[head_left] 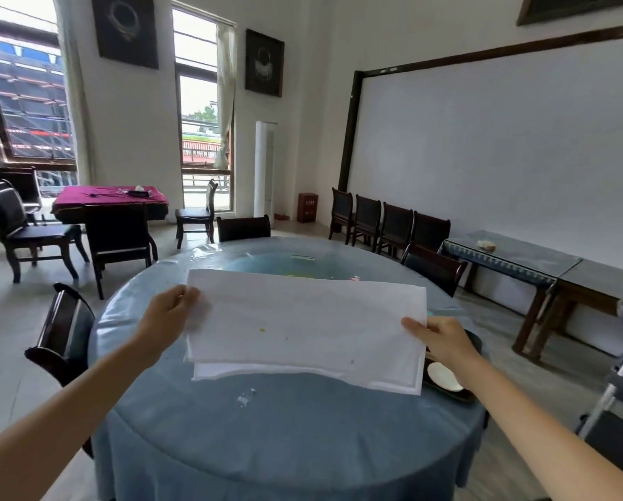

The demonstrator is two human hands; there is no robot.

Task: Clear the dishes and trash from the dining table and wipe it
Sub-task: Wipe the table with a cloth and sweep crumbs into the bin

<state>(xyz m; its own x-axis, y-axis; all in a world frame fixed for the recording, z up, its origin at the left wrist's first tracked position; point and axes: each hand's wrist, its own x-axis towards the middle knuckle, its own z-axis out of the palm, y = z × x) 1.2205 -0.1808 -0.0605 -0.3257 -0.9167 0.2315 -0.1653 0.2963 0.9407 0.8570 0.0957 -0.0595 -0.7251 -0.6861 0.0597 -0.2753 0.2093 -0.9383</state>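
Matt white cloth (303,330), glossy plastic-covered blue tablecloth (284,439), glossy dark wooden chair (64,330)

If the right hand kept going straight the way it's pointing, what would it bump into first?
The right hand points up-left, gripping the white cloth. That cloth is already against it; beyond lies the blue round table, though depth is unclear.

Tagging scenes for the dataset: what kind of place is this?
Probably a restaurant's private dining room: a big round table under a blue cloth, spare chairs lined along the wall, and a side table by the windows.
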